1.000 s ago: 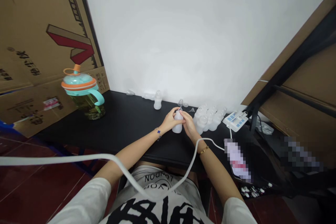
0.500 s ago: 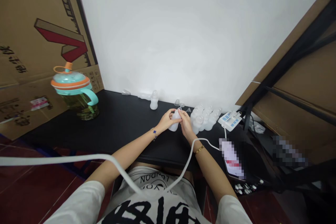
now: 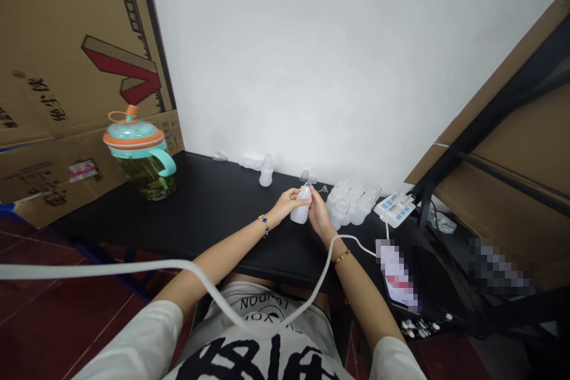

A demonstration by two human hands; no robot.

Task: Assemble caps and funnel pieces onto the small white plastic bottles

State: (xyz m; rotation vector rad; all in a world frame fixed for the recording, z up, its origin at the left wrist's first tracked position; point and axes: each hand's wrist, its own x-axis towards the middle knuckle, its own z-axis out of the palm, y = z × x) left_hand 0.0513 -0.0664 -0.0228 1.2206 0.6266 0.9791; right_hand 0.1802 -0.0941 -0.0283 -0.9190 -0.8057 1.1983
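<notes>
A small milky-white squeeze bottle [image 3: 300, 215] is held tilted above the black table in front of me. My left hand [image 3: 285, 205] is wrapped round its side, thumb across the front. My right hand [image 3: 317, 211] is closed at the bottle's neck, its fingertips pinched by the top. Something thin and clear sticks up there, too small to make out. Just right of my right hand stands a cluster of several like bottles with clear domed caps [image 3: 351, 205]. Another capped bottle [image 3: 266, 173] stands alone to the left, near the wall. Loose clear caps [image 3: 305, 176] lie behind my hands.
A large turquoise-and-orange drink jug [image 3: 141, 160] stands on the left by cardboard boxes. On the right are a white power strip [image 3: 394, 209] and a phone [image 3: 398, 276] with its screen blurred. A white cable [image 3: 327, 255] loops in front of my body. Black metal shelving rises at the right.
The view has shifted slightly left. My left hand keeps its hold on the bottle, now more in sight, while my right hand has drawn a little off its side toward the neck.
</notes>
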